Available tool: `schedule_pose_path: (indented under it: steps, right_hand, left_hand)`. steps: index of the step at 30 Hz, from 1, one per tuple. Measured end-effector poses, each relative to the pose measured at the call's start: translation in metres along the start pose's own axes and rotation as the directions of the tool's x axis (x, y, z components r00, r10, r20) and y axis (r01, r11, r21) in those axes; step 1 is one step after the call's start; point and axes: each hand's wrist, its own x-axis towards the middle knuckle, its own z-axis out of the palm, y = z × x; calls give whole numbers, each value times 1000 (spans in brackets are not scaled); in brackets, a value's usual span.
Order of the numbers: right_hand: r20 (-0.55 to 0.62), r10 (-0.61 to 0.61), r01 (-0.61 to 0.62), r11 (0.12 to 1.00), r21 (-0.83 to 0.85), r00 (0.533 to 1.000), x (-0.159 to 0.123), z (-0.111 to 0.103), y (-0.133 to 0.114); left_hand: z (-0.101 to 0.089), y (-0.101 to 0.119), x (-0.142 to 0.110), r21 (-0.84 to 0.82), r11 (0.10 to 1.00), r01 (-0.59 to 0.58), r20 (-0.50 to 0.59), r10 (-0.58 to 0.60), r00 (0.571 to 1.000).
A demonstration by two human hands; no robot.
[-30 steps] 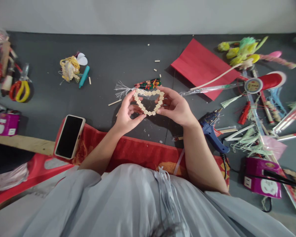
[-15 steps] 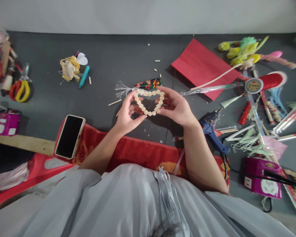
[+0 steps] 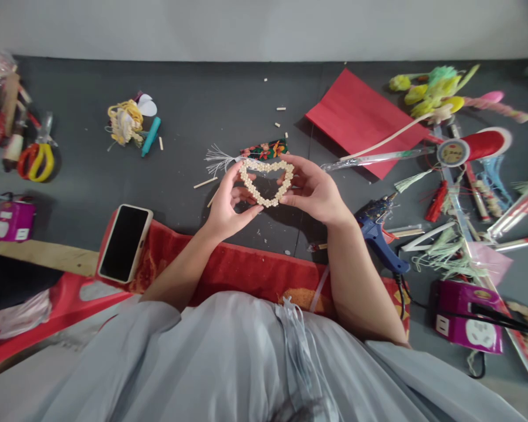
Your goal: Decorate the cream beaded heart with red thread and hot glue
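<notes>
Left hand [image 3: 226, 208] and right hand [image 3: 313, 190], fingers curled, pinch a beaded heart [image 3: 270, 203] by opposite sides. The label [image 3: 452, 153] on the red spool [image 3: 486, 145] is too small to read.

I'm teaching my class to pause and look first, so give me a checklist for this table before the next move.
1. Left hand gripping the heart-shaped ring: ok.
2. Right hand gripping its other side: ok.
3. Ring's outline unbroken: cannot tell; hands cover parts.
4. Blue glue gun apart from both hands: ok.
5. Glue gun cold: cannot tell.
6. Table free of scraps: not ok; small pale pieces lie beyond the ring.
</notes>
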Motion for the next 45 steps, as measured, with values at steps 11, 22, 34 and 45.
schedule_pose_path:
  steps: [11, 22, 34, 45]
  right_hand:
    - [20, 1, -1, 999, 32, 1000, 0, -2, -2]
    - [3, -13, 13, 999, 30, 1000, 1, -3, -2]
    - [-79, -8, 10, 1000, 18, 997, 5, 1, 1]
    - [-58, -12, 15, 999, 40, 998, 4, 4, -2]
  left_hand:
    - [0, 3, -1, -60, 998, -29, 18, 30, 999]
    - [-5, 11, 5, -189, 980, 70, -34, -78, 996]
    - [-4, 7, 7, -288, 944, 164, -49, -186, 981]
    - [-3, 12, 9, -418, 852, 314, 36, -329, 944]
